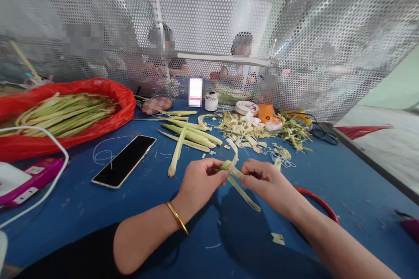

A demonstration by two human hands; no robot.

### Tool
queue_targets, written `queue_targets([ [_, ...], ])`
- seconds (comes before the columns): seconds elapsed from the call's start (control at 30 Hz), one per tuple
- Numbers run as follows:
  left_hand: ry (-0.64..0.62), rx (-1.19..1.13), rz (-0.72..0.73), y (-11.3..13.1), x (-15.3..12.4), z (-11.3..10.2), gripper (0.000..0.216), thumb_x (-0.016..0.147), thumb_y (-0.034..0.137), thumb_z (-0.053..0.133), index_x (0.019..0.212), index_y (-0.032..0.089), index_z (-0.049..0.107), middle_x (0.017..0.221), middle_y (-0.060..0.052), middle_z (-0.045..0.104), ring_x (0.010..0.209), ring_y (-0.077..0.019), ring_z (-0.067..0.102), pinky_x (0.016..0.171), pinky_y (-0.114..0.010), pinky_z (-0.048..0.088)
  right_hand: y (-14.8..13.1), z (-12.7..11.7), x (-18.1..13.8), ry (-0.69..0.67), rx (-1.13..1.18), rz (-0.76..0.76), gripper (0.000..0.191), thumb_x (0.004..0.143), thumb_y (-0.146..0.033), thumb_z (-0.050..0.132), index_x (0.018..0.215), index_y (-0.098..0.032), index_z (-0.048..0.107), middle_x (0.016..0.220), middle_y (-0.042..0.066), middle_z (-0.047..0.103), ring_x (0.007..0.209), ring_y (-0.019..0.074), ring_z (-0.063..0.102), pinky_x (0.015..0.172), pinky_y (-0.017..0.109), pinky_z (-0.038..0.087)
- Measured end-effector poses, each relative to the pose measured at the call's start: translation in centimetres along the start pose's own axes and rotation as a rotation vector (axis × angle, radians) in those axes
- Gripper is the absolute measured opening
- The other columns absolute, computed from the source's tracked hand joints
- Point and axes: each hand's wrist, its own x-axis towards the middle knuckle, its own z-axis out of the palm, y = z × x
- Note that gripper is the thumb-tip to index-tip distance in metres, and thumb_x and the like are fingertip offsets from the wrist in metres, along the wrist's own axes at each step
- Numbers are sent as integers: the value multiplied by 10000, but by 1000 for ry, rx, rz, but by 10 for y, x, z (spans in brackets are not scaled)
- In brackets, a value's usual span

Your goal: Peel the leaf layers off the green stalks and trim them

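Over the blue table (pixel 183 253), my left hand (pixel 201 181) pinches a folded pale-green leaf strip (pixel 245 195) between thumb and fingers. My right hand (pixel 266 178) has its fingers closed on another part of the same strip, a pale flat length running to the right. One narrow end hangs down between the hands, while a whitish curled end sticks up behind them. Several thick leaf stalks (pixel 193 133) lie just beyond my left hand, one (pixel 177 152) pointing toward me. Past my right hand is a heap of leaf scraps (pixel 240 128).
At left are a red bag (pixel 124 115) of long leaves (pixel 65 115), a black phone (pixel 126 161) and a purple power strip (pixel 39 178). A tape roll (pixel 246 108) and white jar (pixel 211 102) stand before a perforated metal screen (pixel 203 17). A red loop (pixel 322 202) lies partly under my right forearm.
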Motion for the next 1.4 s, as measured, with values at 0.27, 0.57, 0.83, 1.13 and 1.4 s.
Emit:
queue_targets([
  [0.27,4,140,94,-2,-2,1,147,701,247,665,803,164,730,680,-13,700,627,-154,619,584,-238,472,-1,4,1,-71,82,94,169,685,-278,499,541,-204,448,599,-27,405,573,126,352,536,272,259],
  [0.57,-5,206,134,-4,-4,2,135,713,227,630,781,148,715,700,-29,693,652,-161,612,604,-243,460,3,13,1,-30,193,127,283,767,-400,574,580,-195,514,532,-56,358,512,101,288,484,255,224],
  [0.83,-9,366,239,-5,-6,0,143,766,255,597,713,166,694,626,2,629,608,-123,531,573,-222,379,4,19,-4,246,18,-53,162,815,-345,618,903,-226,552,605,-48,550,544,127,484,526,241,360],
  [1.13,-138,597,321,-2,-13,1,167,784,186,545,652,184,647,568,43,556,568,-93,450,564,-223,288,2,10,-4,185,-97,-158,220,858,-315,560,673,-202,601,670,-8,511,605,131,467,553,256,348],
  [1.4,-487,639,362,-1,-15,1,189,745,148,587,559,163,558,557,53,506,570,-81,438,563,-230,255,1,8,0,250,247,-72,270,886,-383,536,683,-205,521,607,-14,581,577,127,521,571,257,418],
])
